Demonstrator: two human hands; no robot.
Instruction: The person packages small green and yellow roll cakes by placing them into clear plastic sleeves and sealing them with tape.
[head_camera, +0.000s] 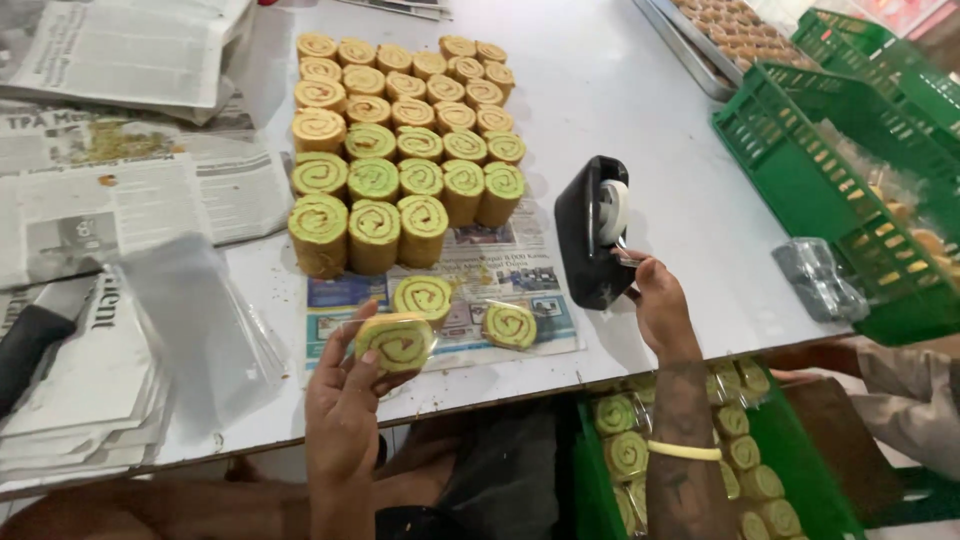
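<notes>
The wrapped roll-cake slice, a green and yellow swirl in clear film, sits upright in the left hand, fingers closed around its rim, held just above the bench's near edge; the film looks only loosely folded, so a slack grip could let the wrap spring open or the slice tip out toward the floor. The right hand is at the black tape dispenser, fingertips pinched at the tape end by the cutter; pulled at an angle, the tape could twist and stick to itself, and a hard tug might drag the dispenser toward the near edge, where it stands close already. Two more wrapped slices lie on a newspaper sheet just behind the held one; a sweeping wrist could knock them. Beyond, the block of unwrapped rolls stands in tight rows toward the far edge. A stack of clear bags lies near the left corner, slippery and liable to slide. Below the near edge, a green crate holds packed slices; another person's sleeve reaches in at the right, and hands could collide there.
</notes>
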